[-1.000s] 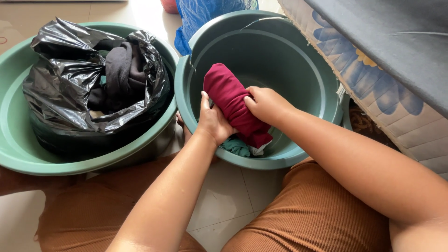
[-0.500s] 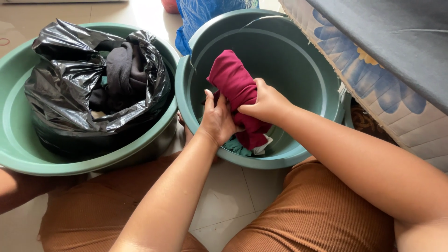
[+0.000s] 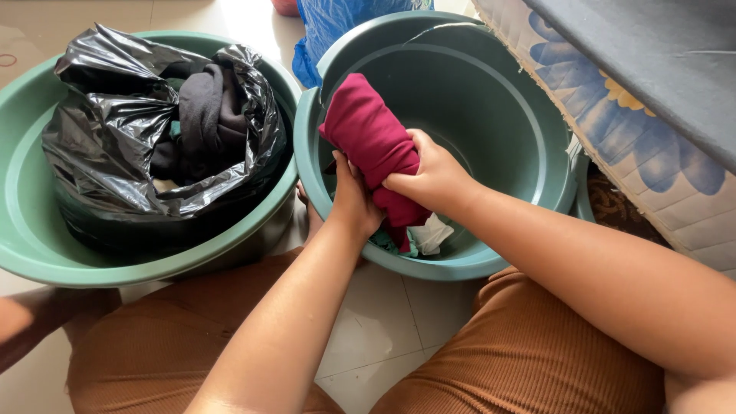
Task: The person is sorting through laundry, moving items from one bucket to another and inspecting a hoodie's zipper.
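1. Tiled floor (image 3: 376, 330) lies nearest, between the seated person's knees.
2. Beyond it, over the basin (image 3: 491, 264), the left hand (image 3: 354, 201) and right hand (image 3: 429, 178) grip a maroon cloth (image 3: 366, 130).
3. Loosened, it could slide over the basin's near rim.
4. Left of the basin, a black bag (image 3: 146, 146) fills a tub (image 3: 31, 253).

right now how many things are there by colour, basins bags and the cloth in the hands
green basins: 2, the left basin and the right basin
black bags: 1, the black bag in the left basin
blue bags: 1, the blue bag behind the basins
dark red cloths: 1, the cloth held by left hand and right hand
total: 5
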